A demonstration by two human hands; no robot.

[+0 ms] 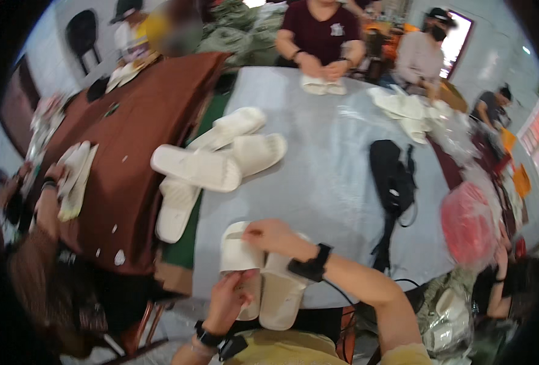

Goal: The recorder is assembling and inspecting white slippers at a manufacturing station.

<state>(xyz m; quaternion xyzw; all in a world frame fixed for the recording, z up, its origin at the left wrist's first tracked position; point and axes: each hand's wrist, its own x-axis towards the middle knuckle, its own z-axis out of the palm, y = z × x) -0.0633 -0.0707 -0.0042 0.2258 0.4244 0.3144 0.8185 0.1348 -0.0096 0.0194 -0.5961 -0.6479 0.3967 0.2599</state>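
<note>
On the big grey-blue tabletop (336,201), a heap of white slippers (196,167) lies across the left edge. Close to the right edge is a black bag (393,179). Right in front of me, two white slippers (281,301) lie side by side, with their heels poking out past the near edge. My right hand (275,236) is over the toe end of the left slipper (234,258), fingers bent close together; I can't tell if they pinch anything. My left hand (228,301) is nearer to me, fingers half curled by that slipper's band. I can't tell if it grips.
</note>
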